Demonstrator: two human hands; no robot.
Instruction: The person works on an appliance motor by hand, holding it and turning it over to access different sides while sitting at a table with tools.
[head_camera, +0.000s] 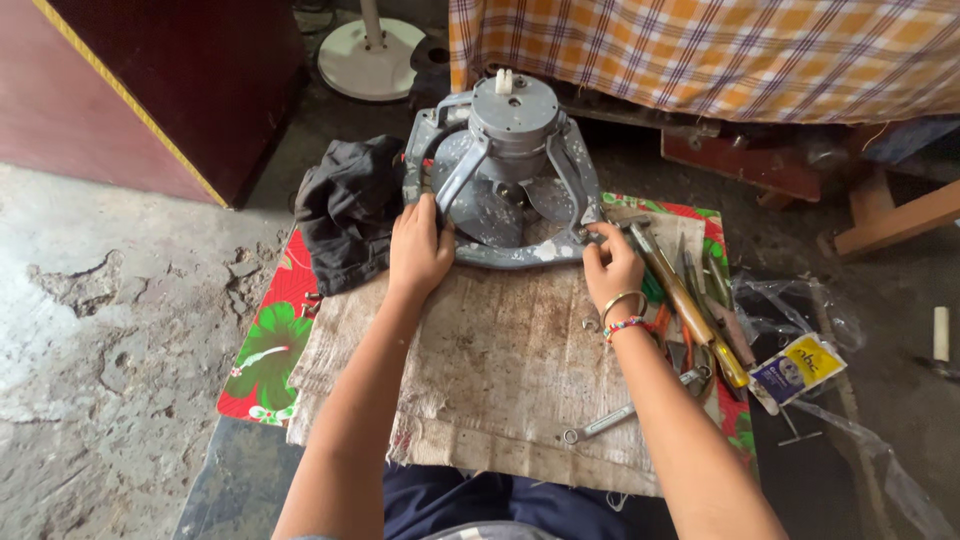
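The fan frame is dull grey metal with chipped, spotty paint. Under it lies a rough, stained sack cloth. Left of the frame sits soft black cloth. Right of it, a shiny metal spanner and a smooth wooden-handled tool.

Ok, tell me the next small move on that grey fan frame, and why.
Probably tilt the fan frame up a little. Both hands already grip its near edge, the left hand at the left corner and the right hand at the right. It lies flat on the stained cloth, motor housing up, blades beneath.
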